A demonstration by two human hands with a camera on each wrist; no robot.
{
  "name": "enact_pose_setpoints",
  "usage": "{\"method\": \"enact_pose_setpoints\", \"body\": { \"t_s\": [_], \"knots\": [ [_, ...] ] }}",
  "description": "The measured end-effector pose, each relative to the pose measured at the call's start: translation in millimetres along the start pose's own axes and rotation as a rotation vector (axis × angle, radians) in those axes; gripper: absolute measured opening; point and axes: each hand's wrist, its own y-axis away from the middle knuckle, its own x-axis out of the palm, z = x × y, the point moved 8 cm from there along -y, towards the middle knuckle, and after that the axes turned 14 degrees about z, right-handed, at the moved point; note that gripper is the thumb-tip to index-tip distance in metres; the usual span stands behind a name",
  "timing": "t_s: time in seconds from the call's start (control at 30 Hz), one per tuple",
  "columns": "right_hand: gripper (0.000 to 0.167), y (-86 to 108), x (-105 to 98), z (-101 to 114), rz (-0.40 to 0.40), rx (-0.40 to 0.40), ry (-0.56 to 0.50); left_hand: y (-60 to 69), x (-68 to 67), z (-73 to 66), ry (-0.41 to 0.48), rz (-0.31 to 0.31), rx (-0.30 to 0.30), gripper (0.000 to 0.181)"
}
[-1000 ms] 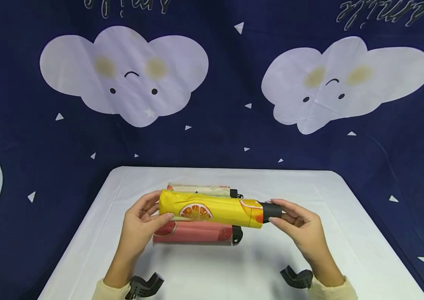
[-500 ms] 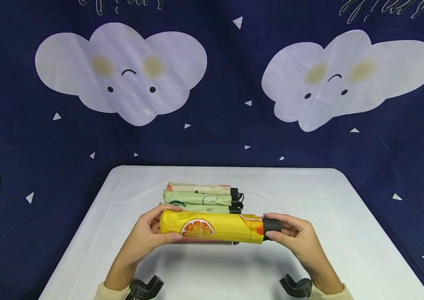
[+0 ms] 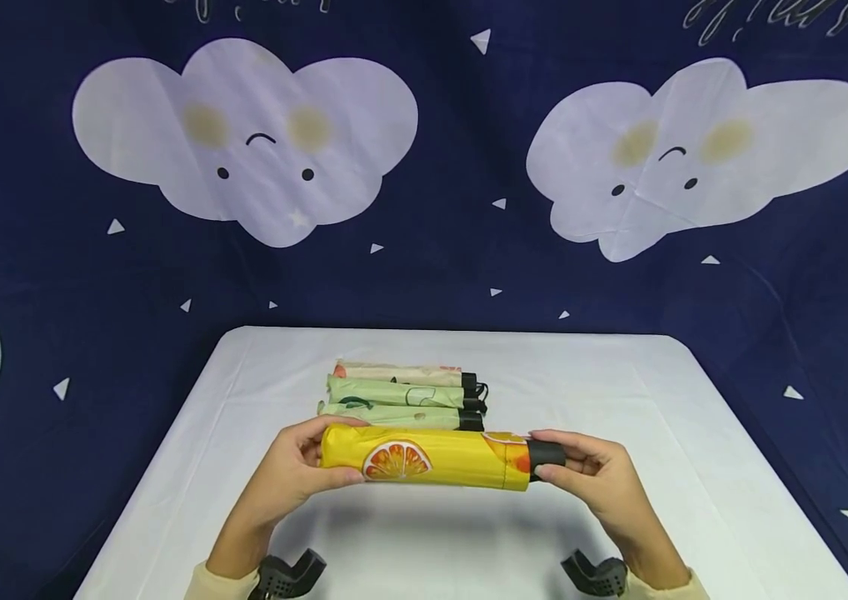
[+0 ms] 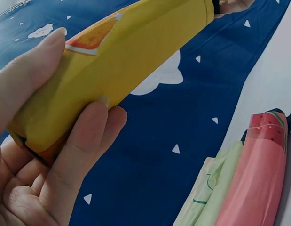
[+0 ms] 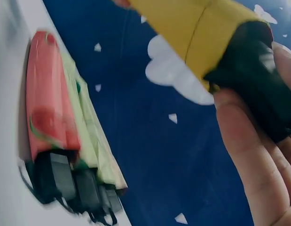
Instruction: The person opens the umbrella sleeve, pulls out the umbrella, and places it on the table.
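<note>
A folded yellow umbrella (image 3: 454, 458) with an orange-slice print is held level above the white table. My left hand (image 3: 296, 467) grips its rounded end, thumb in front and fingers behind, as the left wrist view also shows the umbrella (image 4: 131, 52) between thumb and fingers (image 4: 89, 127). On the other end, my right hand (image 3: 596, 471) pinches the black handle (image 3: 546, 459). The right wrist view shows that handle (image 5: 258, 75) between thumb and fingers. A red umbrella (image 5: 51, 94) lies on the table, hidden behind the yellow one in the head view.
Beyond the yellow umbrella lie two green umbrellas (image 3: 401, 393) (image 3: 409, 416) and a cream one (image 3: 401, 374), side by side with black handles to the right. The white table (image 3: 581, 375) ends at a dark blue cloth (image 3: 454, 275) with clouds.
Both hands have lowered the yellow umbrella toward the table's near side over the past second. It now covers the red umbrella, and the green ones have come into view.
</note>
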Motion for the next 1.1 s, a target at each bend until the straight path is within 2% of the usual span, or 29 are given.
{"method": "enact_pose_setpoints", "body": {
  "t_s": [0.17,0.53,0.73,0.93,1.1],
  "knots": [
    [0.04,-1.9,1,3,-0.007,-0.019,-0.021,2.2,0.4,0.5,0.014,-0.002,-0.006,0.06],
    [0.04,-6.3,8,4,0.003,-0.037,-0.044,9.5,-2.5,-5.0,-0.004,-0.021,0.039,0.057],
    [0.038,-3.9,5,4,0.006,-0.093,-0.057,20.3,-10.1,-7.1,-0.007,-0.058,0.079,0.057],
    [0.037,0.1,0,5,0.01,-0.141,-0.07,28.9,-16.9,-6.0,-0.01,-0.044,0.114,0.055],
    [0.036,6.4,-6,5,-0.005,-0.152,-0.082,36.6,-24.4,-7.7,-0.02,-0.059,0.141,0.054]
  ]
}}
